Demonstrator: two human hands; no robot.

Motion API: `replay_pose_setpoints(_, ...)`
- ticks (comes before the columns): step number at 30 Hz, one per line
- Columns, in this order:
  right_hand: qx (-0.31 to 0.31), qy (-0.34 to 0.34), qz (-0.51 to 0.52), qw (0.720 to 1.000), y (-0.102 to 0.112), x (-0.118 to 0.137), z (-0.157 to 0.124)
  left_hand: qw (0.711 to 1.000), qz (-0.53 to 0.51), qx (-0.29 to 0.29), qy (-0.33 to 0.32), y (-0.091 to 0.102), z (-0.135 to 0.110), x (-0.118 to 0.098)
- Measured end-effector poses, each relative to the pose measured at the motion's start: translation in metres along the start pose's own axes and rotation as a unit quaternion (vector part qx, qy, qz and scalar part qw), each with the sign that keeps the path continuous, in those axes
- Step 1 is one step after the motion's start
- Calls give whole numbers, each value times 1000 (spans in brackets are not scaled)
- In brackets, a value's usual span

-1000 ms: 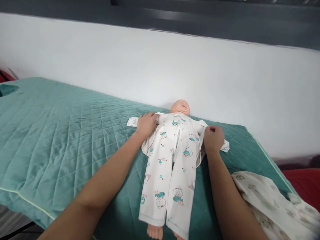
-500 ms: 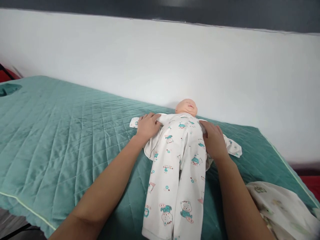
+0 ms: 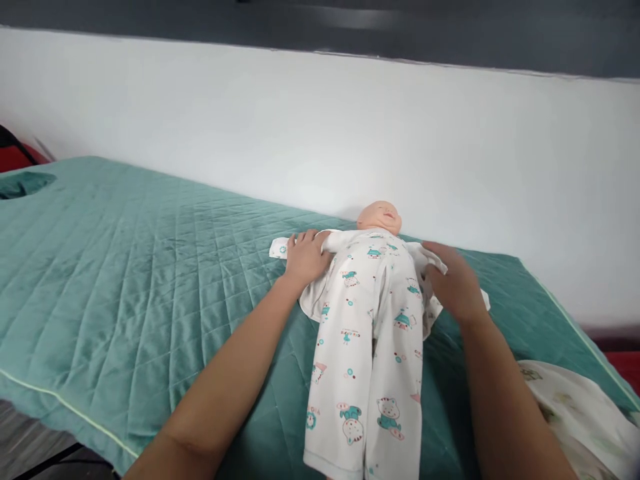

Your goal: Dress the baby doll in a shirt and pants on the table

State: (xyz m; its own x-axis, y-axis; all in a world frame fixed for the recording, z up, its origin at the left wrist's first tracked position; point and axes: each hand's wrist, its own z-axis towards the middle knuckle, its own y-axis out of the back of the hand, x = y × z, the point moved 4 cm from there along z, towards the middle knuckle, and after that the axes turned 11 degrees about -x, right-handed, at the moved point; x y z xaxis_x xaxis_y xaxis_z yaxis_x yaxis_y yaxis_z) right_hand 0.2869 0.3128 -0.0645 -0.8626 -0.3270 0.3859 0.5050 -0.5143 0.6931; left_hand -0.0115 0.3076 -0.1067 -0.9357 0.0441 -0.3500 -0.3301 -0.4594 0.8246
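Observation:
A baby doll (image 3: 380, 217) lies face up on a green quilted cover, its head toward the wall. White trousers (image 3: 345, 373) printed with cartoon animals are spread over its front, legs pointing toward me. Under them lies a white printed baby shirt (image 3: 279, 248) with its sleeves stretched out to both sides. My left hand (image 3: 307, 257) rests on the left sleeve near the shoulder, fingers extended over the cloth. At the right shoulder my right hand (image 3: 454, 283) pinches a raised fold of the shirt, hiding most of that sleeve. The doll's limbs are hidden under the clothes.
The green quilted cover (image 3: 150, 300) spans the bed, with a pale piped edge at the front left and right. A white patterned cloth (image 3: 585, 407) lies bunched at the lower right. A white wall (image 3: 250, 127) stands close behind the doll's head.
My right hand has moved right and lifted a fold of the shirt away from the doll's side. My left hand stays on the left sleeve. The view has shifted slightly.

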Motion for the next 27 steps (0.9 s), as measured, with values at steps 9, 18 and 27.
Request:
replay_pose_setpoints(9, 266, 204, -70, 939, -68, 157, 39, 999, -16, -43, 26, 2, 6, 0)
replay_pose_setpoints(18, 394, 245, -208, 861, -134, 174, 55, 997, 2, -48, 58, -3, 14, 8)
replay_pose_setpoints(27, 374, 301, -240, 844, -108, 177, 60, 993, -44, -95, 52, 10, 10, 9)
